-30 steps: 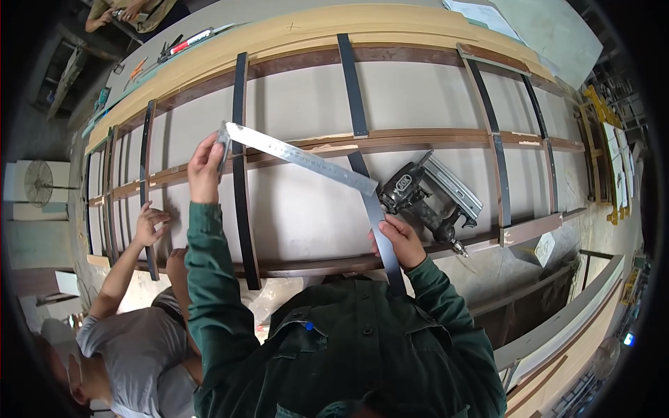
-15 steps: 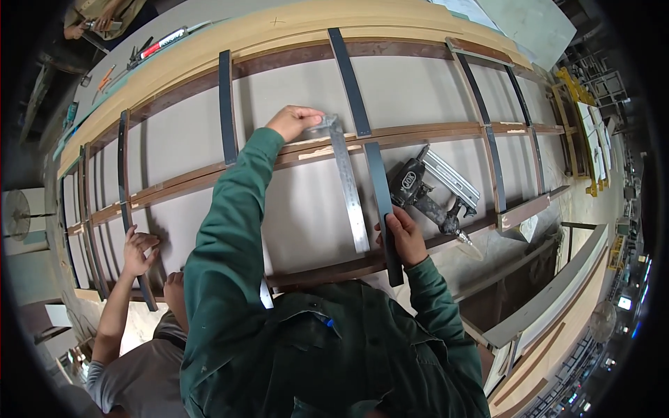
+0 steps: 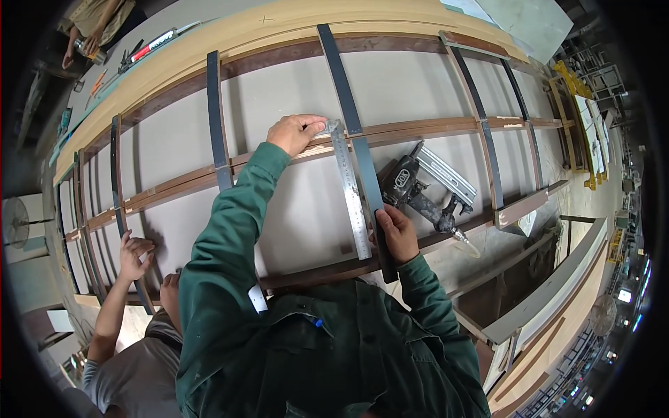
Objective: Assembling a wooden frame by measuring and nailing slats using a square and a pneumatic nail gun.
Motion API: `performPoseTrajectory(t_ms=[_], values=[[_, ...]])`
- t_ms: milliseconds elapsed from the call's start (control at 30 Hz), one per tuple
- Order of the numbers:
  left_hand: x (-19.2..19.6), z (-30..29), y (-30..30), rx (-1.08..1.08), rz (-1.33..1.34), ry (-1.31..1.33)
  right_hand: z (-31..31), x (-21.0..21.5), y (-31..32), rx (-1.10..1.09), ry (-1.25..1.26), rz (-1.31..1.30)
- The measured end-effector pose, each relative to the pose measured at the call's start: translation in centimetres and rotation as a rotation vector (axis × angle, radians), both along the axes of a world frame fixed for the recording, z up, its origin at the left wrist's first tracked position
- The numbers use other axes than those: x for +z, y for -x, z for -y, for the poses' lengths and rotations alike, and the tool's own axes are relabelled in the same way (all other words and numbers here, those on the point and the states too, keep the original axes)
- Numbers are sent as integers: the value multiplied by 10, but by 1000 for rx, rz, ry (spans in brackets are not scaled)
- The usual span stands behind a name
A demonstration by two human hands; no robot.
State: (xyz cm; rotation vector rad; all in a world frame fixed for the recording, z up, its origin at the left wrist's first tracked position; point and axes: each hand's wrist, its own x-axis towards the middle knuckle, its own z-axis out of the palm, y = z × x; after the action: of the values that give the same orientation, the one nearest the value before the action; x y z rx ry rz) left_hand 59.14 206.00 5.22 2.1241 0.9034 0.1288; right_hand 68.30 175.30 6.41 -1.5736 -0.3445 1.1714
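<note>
My left hand (image 3: pixel 293 134) pinches the short end of a steel carpenter's square (image 3: pixel 350 188) above the double middle rail. Its long graduated blade reaches back toward me, close beside a dark slat (image 3: pixel 369 182). My right hand (image 3: pixel 398 235) is closed around the near part of this slat, thumb on top. The slat's far end meets the middle rail (image 3: pixel 408 132), roughly in line with another dark slat (image 3: pixel 338 76) beyond it. Just right of my right hand, a black and silver nail gun (image 3: pixel 428 188) lies across the frame.
Further dark slats (image 3: pixel 214 104) cross the brown wooden frame over a pale panel (image 3: pixel 279 83). At the left, a co-worker's hand (image 3: pixel 136 256) is beside a slat. Another person stands at the far left, near a red and white tube (image 3: pixel 152 45). A hose (image 3: pixel 470 247) trails from the nail gun.
The square's blade has turned slightly, and its graduations now show. The dark slat and my right hand have shifted slightly left. The far-left person's hands have moved.
</note>
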Motion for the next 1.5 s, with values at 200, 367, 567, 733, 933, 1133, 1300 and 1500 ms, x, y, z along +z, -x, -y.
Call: performPoseTrajectory(t_ms=[200,367,567,733,933,1133,1300,1500], values=[[-2,0,-5,-11,17,37,1,-5,0,15,-28,198],[-9,-5,-5,-18,118,162,0,-4,2,-2,-43,211],[-13,-4,-5,-28,137,169,-1,3,2,-28,27,120],[-18,-4,-3,-38,165,133,-2,-3,3,-21,-14,191],[-14,-3,-4,-86,162,-1,-1,-11,1,25,-56,378],[-9,-3,9,-135,146,-87,-7,29,1,273,194,843],[4,3,5,-258,21,-217,-30,39,-7,287,145,1192],[2,4,13,-389,57,-453,-44,24,-5,350,186,1264]])
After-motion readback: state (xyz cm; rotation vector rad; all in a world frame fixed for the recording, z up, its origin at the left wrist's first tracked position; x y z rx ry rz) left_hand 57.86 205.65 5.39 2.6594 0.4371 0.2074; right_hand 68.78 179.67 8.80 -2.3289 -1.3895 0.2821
